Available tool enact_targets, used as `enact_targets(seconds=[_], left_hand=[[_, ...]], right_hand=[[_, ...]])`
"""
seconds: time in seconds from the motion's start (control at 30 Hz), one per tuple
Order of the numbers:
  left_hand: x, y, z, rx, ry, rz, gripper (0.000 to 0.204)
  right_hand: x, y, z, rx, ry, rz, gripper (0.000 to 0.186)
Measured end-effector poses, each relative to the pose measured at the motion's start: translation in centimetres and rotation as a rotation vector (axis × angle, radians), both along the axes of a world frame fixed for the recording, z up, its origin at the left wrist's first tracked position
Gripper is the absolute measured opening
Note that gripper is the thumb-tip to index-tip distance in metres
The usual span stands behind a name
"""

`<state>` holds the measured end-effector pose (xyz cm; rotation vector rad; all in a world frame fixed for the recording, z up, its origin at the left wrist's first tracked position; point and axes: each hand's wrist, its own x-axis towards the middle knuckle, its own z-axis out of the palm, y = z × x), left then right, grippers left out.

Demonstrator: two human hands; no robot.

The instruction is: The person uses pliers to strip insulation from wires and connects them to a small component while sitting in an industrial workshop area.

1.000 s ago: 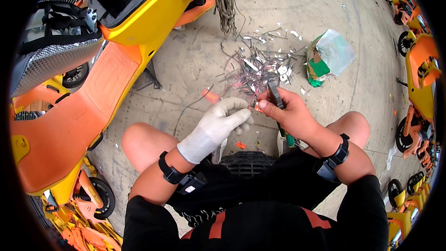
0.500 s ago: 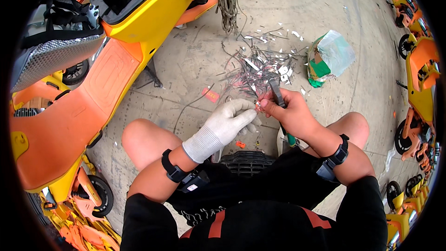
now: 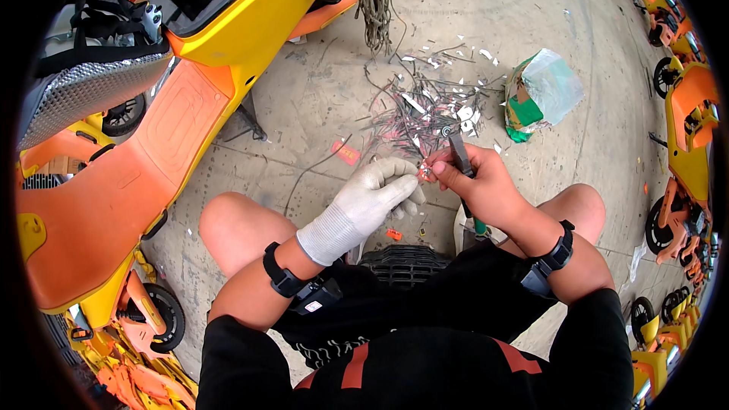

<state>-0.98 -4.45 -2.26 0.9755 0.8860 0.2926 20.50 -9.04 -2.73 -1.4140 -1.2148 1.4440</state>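
My left hand (image 3: 373, 196), in a white knit glove, pinches a small reddish piece with whitish bits (image 3: 425, 172) between thumb and fingers. My bare right hand (image 3: 480, 184) meets it from the other side, thumb and index finger at the same piece. Across the right palm lies a hand tool that looks like pliers (image 3: 460, 155); its dark grey head points up and away, and a green handle end shows below the hand. Just beyond the fingers spreads a pile of cut wires (image 3: 421, 110), dark and reddish, mixed with white scraps. The piece's exact kind is too small to make out.
A torn green-and-clear plastic bag (image 3: 550, 89) stands right of the pile. At left is a large yellow-and-orange scooter (image 3: 163, 118), with a wire bundle (image 3: 373, 4) hanging off it. More scooters (image 3: 687, 137) line the right. A black grille-like object (image 3: 404, 264) sits between my legs.
The pliers in my right hand have tilted slightly, their head shifting to the right. Both hands stay at the small reddish piece, almost in place.
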Motion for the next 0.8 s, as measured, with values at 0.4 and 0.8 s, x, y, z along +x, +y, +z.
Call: enact_targets(seconds=[0.4,0.8], left_hand=[[0.1,0.0,0.3,0.232,0.057,0.009,0.023],[0.2,-0.1,0.4,0.282,0.114,-0.022,0.027]], right_hand=[[-0.1,-0.3,0.8,0.06,-0.079,0.009,0.024],[-0.1,-0.2,1.1,0.014,-0.006,-0.021,0.02]])
